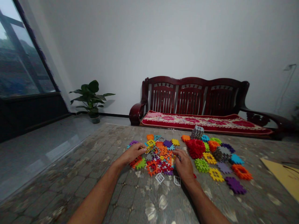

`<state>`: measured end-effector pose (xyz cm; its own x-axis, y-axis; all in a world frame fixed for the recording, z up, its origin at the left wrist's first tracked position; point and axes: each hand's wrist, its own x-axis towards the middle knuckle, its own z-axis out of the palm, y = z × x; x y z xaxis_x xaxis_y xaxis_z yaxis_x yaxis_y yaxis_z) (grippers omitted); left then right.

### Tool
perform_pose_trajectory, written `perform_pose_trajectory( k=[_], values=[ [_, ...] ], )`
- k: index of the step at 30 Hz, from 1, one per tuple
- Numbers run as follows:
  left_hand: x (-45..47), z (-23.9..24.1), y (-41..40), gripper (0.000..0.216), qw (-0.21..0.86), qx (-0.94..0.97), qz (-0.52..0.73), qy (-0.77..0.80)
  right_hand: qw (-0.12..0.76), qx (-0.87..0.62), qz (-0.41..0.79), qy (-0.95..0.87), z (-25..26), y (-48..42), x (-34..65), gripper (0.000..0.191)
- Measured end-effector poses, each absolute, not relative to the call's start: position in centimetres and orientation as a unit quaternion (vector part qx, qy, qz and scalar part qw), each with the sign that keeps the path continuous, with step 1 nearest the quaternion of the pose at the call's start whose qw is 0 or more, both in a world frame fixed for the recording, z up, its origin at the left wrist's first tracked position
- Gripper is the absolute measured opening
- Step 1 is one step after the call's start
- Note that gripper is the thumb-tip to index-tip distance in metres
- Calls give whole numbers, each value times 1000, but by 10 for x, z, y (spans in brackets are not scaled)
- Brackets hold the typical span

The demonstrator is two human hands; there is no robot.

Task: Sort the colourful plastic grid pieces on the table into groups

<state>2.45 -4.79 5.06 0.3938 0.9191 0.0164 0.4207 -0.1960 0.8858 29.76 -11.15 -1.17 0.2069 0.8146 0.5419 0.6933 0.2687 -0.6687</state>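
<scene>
A mixed pile of toothed plastic building tiles lies between my two hands on the patterned tabletop. My left hand [135,152] is at the pile's left side, its fingers drawn together beside a yellow tile [150,143]; what they grip, if anything, is too small to tell. At the right edge of the pile, my right hand [184,162] has its fingers bent and partly apart, with nothing visible in them. Near the hands are an orange tile [152,168], a green tile [141,164] and a dark purple tile [167,143]. Two white window-shaped pieces [160,178] lie in front.
Sorted tiles stand to the right: a red stack [196,148], a grey stack [197,132], green tiles [201,165] and a purple tile [235,185]. A yellow board [282,175] rests at the right edge. Beyond the table [130,199] are a wooden bench [190,96] and a potted plant [90,96].
</scene>
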Motion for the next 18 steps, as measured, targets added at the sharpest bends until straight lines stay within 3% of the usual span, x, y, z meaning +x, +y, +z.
perform_pose_trajectory(
  k=[6,12,18],
  values=[
    [39,47,-60,43,611,593,321,416,530,-535,79,-653,-2,-118,287,31],
    [55,42,-68,47,693,542,325,346,571,-496,274,-594,13,-127,262,38],
    [71,31,-71,46,681,536,357,349,602,-421,490,-469,19,-130,250,45]
  ],
)
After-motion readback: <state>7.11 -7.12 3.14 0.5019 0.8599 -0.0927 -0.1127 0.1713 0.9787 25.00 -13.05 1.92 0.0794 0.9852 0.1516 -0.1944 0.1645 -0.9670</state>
